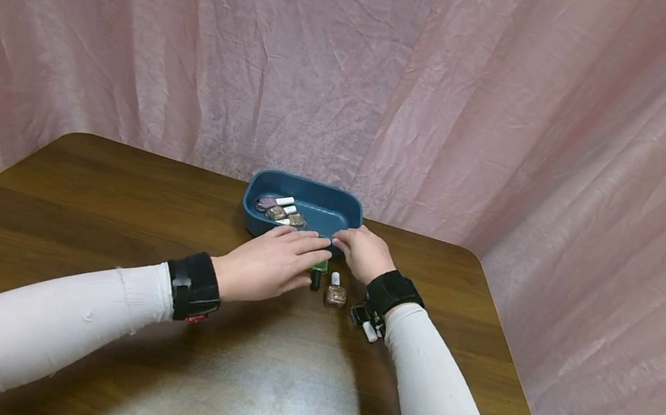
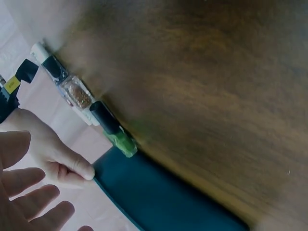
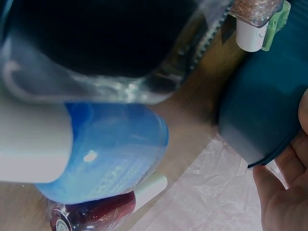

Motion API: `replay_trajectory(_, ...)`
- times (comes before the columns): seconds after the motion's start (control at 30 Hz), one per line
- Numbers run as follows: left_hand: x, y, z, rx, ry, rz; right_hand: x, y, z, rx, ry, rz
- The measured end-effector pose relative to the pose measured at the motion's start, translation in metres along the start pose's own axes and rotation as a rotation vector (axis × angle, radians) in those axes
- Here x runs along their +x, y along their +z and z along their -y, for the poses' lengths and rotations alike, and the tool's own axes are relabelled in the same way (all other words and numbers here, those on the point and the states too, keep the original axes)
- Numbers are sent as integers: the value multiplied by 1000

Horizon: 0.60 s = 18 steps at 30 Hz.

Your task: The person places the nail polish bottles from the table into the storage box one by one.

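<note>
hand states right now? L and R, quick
Left hand: open, holding nothing.
Right hand: closed, pinching the blue bin by its rim.

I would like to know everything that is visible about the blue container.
The blue container looks like smooth plastic: oblong, with rounded corners and an open top. It stands upright on the wooden table, holding small bottles towards its left end. The right hand grips its rim at the right.
</note>
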<state>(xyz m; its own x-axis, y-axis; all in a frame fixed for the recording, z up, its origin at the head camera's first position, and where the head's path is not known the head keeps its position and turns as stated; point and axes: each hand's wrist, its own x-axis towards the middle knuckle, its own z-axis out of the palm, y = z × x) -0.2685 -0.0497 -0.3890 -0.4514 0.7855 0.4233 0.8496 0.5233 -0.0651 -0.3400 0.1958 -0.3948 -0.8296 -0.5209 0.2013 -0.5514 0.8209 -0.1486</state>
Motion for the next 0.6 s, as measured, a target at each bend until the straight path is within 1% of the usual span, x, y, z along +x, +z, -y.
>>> replay_trajectory(0.27,3,10,-3,26,38,0,0,1,-2,-1,2,11)
replay_trajectory(0.37,4,12,-5,30,43,11,1,1,-1,-4,7,15)
replay_trajectory(0.6,9,18,-8,16,47,59,1,-1,-1,-8,15,23)
